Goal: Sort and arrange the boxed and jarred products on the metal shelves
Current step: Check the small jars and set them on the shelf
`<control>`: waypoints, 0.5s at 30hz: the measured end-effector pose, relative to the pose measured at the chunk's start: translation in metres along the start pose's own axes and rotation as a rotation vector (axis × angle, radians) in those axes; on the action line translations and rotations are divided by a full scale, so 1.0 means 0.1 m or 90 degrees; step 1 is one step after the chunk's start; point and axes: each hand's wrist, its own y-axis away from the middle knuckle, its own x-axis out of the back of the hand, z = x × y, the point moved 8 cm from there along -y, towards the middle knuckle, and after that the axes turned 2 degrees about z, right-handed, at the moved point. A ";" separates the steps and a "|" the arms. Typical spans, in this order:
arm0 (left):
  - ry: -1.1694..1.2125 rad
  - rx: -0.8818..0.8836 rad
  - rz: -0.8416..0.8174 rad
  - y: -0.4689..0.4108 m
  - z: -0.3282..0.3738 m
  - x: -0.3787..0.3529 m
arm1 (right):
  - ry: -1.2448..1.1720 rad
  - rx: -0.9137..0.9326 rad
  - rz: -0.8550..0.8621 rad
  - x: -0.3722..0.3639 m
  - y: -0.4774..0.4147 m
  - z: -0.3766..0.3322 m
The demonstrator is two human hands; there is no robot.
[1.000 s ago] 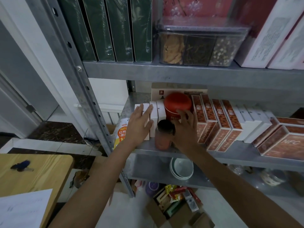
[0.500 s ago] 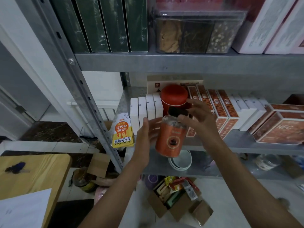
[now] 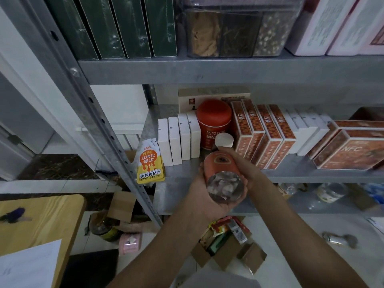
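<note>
- Orange-labelled jar (image 3: 222,169): you hold it in the air in front of the middle metal shelf (image 3: 311,176), clear of the shelf surface and just before the red canister (image 3: 214,121).
- The jar is tipped over. Its clear base faces you and a pale round cap (image 3: 224,140) shows at the far end, towards the shelf.
- Your left hand (image 3: 204,197) cups the jar from below and from the left, palm against the base end, fingers curled up round its side.
- Your right hand (image 3: 247,170) wraps the jar from the right, with the thumb laid over the top near the cap.
- On the middle shelf, a row of upright white boxes (image 3: 179,140) stands left of the red canister, and orange-patterned boxes (image 3: 264,138) lean in a row to its right.
- A yellow pouch (image 3: 150,165) stands at the shelf's left front corner, beside the white boxes.
- On the upper shelf (image 3: 207,69), dark green boxes (image 3: 124,28) stand upright beside a clear compartmented container (image 3: 239,32).
- A wooden table (image 3: 41,215) sits at lower left.
</note>
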 end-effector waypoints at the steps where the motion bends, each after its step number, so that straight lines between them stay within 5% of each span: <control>1: 0.004 -0.003 0.005 0.00 0.00 0.00 | -0.013 -0.002 -0.003 0.00 0.00 0.01; 7: -0.065 0.006 -0.034 0.03 0.03 -0.01 | -0.004 0.122 -0.010 0.04 0.08 -0.13; 12: -0.409 -0.189 0.043 0.05 0.34 0.19 | 0.211 0.366 0.110 0.13 0.37 -0.57; 15: -0.430 -0.176 0.034 0.08 0.28 0.19 | 0.137 0.328 0.084 0.15 0.33 -0.49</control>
